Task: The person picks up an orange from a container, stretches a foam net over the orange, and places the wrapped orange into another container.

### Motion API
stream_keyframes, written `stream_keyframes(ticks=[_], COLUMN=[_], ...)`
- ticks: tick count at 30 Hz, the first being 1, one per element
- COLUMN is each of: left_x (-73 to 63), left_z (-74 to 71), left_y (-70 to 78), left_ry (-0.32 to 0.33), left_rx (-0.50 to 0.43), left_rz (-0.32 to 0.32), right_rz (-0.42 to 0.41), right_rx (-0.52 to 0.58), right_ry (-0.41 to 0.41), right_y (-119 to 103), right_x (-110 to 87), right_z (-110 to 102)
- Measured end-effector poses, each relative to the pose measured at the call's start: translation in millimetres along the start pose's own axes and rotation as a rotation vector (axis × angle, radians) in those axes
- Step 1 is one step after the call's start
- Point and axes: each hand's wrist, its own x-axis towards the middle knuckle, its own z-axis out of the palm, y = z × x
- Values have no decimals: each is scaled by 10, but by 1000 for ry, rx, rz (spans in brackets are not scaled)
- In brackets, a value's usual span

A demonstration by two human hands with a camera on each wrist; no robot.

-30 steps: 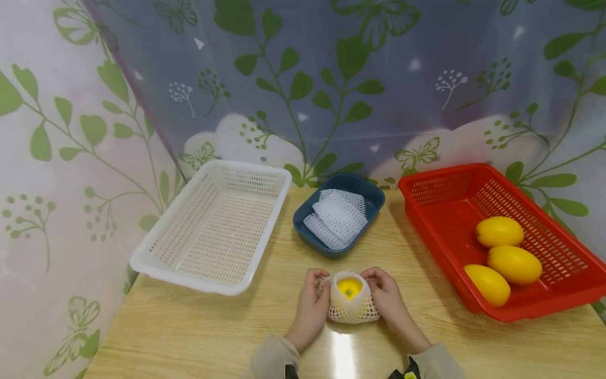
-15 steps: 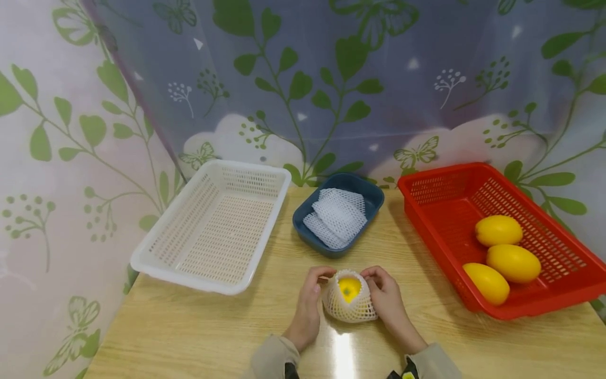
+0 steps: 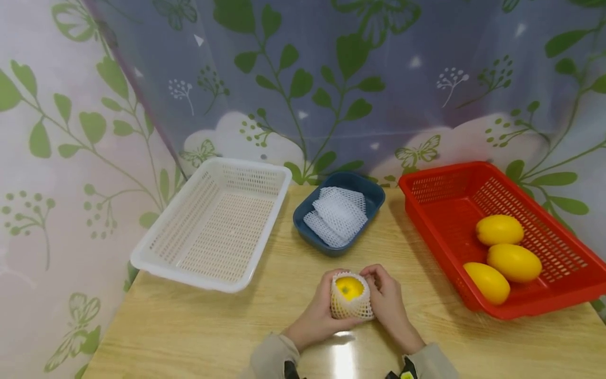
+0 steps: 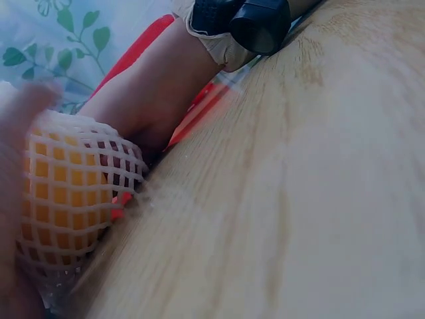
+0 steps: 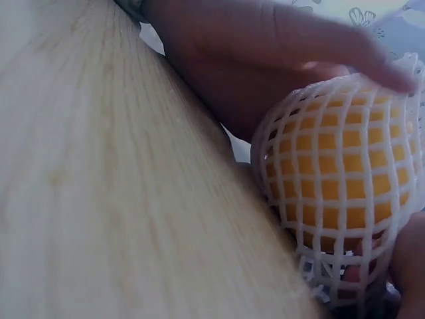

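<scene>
A yellow oval fruit (image 3: 349, 288) stands end up in a white foam net sleeve (image 3: 354, 309), its top showing through the net's round mouth. My left hand (image 3: 316, 317) wraps round the netted fruit from the left, thumb across the near side and fingers behind. At the sleeve's right rim, the thumb and fingers of my right hand (image 3: 388, 304) pinch the net. Seen from the right wrist, the left thumb lies over the net (image 5: 342, 159), and the mesh is stretched round the fruit. The left wrist view shows the net (image 4: 70, 186) with loose mesh beyond the fruit.
Behind the hands, a blue tray (image 3: 303, 231) holds several flat white foam nets (image 3: 338, 216). A white basket (image 3: 258, 258) stands at left with nothing in it. The red basket (image 3: 435, 237) at right holds 3 yellow fruits (image 3: 513, 262). A patterned curtain (image 3: 303, 79) hangs behind the wooden table (image 3: 189, 331).
The left hand first held the net's left rim, then loosened from it, and now wraps round the netted fruit from below left. The right hand has stayed at the right rim.
</scene>
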Motion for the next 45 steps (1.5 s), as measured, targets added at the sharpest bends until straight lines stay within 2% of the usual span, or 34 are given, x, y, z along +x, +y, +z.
stream_keyframes(ticks=[6, 9, 12, 15, 19, 22, 26, 29, 32, 39, 45], left_x=[14, 22, 25, 36, 35, 34, 32, 24, 20, 17, -4], left_z=[23, 15, 5, -2, -17, -42, -70, -67, -53, -12, -21], left_y=[-47, -24, 1, 17, 64, 222, 426, 447, 412, 125, 116], left_ry=[77, 133, 218, 312, 399, 411, 382, 361, 349, 344, 362], left_rx=[54, 67, 67, 75, 56, 13, -49, -90, -107, -114, -113], left_rz=[20, 33, 58, 88, 127, 153, 137, 102, 95, 67, 87], right_rz=[1, 60, 163, 231, 219, 203, 189, 188, 191, 185, 178], right_rx=[-27, 61, 299, 605, 926, 1042, 1074, 1084, 1094, 1081, 1059], right_ry=[-18, -54, -176, -354, -603, -703, -711, -701, -696, -671, -685], right_y=[-12, -38, -64, -65, -29, -2, 24, 32, 28, 40, 38], right_x=[-5, 3, 10, 10, -9, -19, -19, -15, -12, -11, -25], right_z=[-22, -33, -50, -69, -78, -72, -62, -64, -76, -76, -53])
